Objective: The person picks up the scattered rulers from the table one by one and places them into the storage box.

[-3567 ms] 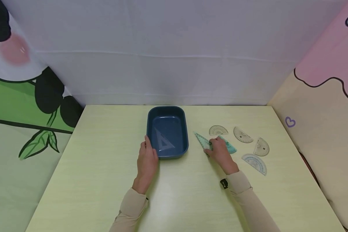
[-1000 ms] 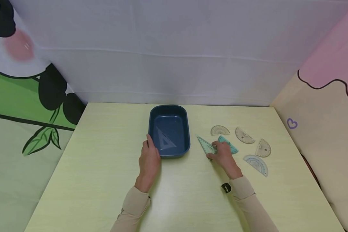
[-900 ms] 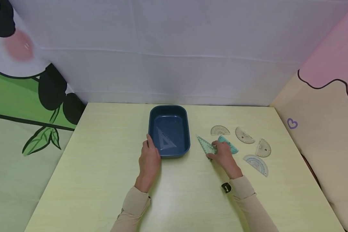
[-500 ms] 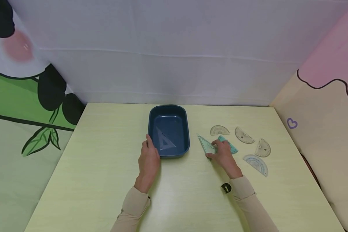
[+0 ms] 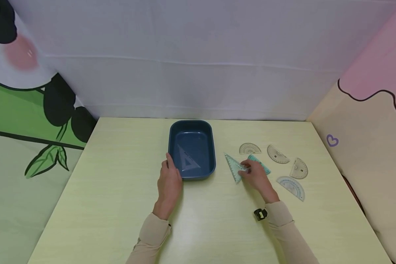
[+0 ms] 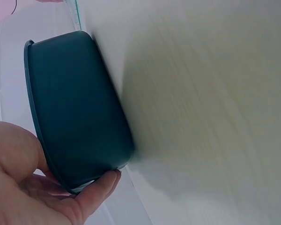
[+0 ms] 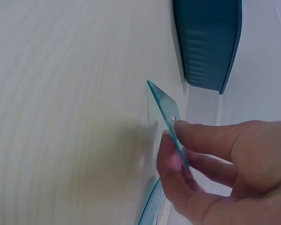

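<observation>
A dark blue plastic box (image 5: 192,126) stands on the table, a clear set square (image 5: 187,163) lying inside it. My left hand (image 5: 169,189) holds the box at its near left corner; in the left wrist view the thumb is at the rim and the fingers are against the side (image 6: 75,108). To the right of the box, my right hand (image 5: 258,179) pinches a green set square (image 5: 232,165) between thumb and fingers. In the right wrist view this set square (image 7: 163,105) is tilted, with one edge raised. Partly behind the hand lies a teal protractor (image 5: 265,167).
Beyond the right hand lie a clear protractor (image 5: 250,148), a second clear protractor (image 5: 277,154) and a third (image 5: 299,168). Nearer is a bluish protractor (image 5: 292,187). A pale cloth wall (image 5: 198,88) rises at the table's back edge.
My right thumb has moved in from the green set square's near edge, and the hand now pinches it. The hand has shifted slightly right. The left hand and box stay put.
</observation>
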Demonstrator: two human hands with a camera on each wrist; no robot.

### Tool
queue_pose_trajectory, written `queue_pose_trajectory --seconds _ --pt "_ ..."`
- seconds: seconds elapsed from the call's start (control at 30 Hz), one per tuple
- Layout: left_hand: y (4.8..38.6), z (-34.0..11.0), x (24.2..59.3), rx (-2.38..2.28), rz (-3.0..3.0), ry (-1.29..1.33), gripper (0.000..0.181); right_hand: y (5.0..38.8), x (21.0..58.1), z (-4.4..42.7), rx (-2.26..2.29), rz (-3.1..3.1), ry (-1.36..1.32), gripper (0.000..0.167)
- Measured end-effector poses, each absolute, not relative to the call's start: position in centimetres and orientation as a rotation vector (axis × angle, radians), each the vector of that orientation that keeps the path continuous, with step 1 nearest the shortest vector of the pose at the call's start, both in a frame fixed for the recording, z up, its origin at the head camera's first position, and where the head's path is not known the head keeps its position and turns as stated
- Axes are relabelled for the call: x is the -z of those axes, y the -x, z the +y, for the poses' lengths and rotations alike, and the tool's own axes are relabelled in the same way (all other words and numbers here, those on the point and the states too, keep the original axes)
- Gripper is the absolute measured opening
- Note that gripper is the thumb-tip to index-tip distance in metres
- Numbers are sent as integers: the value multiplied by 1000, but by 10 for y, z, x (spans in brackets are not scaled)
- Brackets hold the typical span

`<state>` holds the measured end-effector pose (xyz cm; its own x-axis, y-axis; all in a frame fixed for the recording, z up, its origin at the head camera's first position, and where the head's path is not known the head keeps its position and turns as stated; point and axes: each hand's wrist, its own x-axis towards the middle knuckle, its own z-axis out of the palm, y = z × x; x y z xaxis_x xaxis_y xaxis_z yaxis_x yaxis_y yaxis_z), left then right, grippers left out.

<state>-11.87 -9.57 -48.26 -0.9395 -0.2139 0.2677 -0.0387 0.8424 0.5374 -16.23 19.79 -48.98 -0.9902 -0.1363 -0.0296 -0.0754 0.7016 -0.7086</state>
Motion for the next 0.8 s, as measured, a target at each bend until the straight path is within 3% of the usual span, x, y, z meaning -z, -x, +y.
queue_pose_trajectory --seconds 0.8 --pt "119 -96 482 796 -2707 -194 57 168 477 198 1417 2909 100 30"
